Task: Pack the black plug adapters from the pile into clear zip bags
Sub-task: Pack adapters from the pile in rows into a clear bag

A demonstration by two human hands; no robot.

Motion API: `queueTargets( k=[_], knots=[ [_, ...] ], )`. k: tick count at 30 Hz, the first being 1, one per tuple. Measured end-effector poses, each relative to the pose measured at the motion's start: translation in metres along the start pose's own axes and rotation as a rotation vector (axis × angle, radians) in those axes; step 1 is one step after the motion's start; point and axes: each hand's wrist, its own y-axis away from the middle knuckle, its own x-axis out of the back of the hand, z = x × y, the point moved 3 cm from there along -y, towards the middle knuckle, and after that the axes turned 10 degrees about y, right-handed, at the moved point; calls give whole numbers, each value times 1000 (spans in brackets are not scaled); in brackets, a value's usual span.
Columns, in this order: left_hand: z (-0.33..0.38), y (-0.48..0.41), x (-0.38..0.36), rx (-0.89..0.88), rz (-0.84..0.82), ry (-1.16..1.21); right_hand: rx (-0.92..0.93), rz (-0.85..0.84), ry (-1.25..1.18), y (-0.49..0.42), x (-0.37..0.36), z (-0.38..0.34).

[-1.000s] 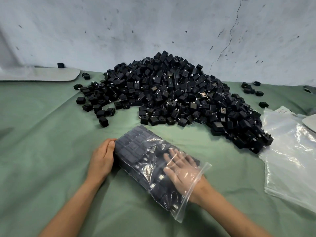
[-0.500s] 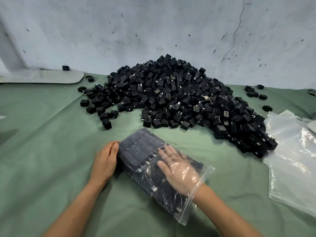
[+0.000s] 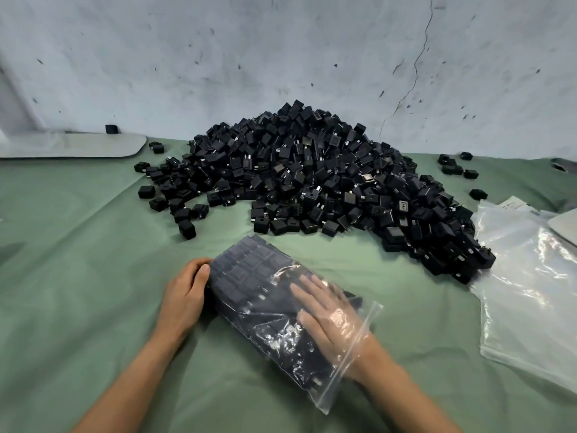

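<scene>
A big pile of black plug adapters (image 3: pixel 312 182) lies on the green cloth against the wall. In front of it a clear zip bag (image 3: pixel 249 276) lies flat and slanted, packed with rows of adapters, its mouth towards me at the lower right. My left hand (image 3: pixel 184 298) cups the bag's left edge, thumb on top. My right hand (image 3: pixel 327 317) is inside the bag through the mouth. It rests flat on the adapters with fingers spread and seems to hold nothing.
A stack of empty clear zip bags (image 3: pixel 524 292) lies at the right, touching the pile's end. Loose adapters (image 3: pixel 186 229) are scattered left of the pile, and a few more loose adapters (image 3: pixel 452 168) at the far right. A flat grey tray (image 3: pixel 71 145) sits at the back left.
The view has tilted up a little. Both hands stay on the bag; my right hand's fingers have shifted slightly over the adapters inside.
</scene>
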Motion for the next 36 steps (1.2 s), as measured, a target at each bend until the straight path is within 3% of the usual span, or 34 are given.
queueTargets(
  k=[4, 7, 11, 15, 20, 36],
  knots=[
    [9, 3, 1, -4, 47, -93, 27, 219, -117, 49, 6, 14],
    [34, 1, -6, -129, 75, -242, 1, 529, -133, 73, 17, 30],
    [78, -14, -47, -364, -142, -214, -189, 804, -279, 83, 24, 49],
    [95, -52, -112, -361, -422, -424, -338, 827, -283, 82, 18, 56],
    [73, -104, -157, -40, -539, -846, -406, 801, -260, 81, 14, 61],
    [50, -126, -146, 98, -485, -863, -451, 771, -254, 78, 9, 63]
  ],
)
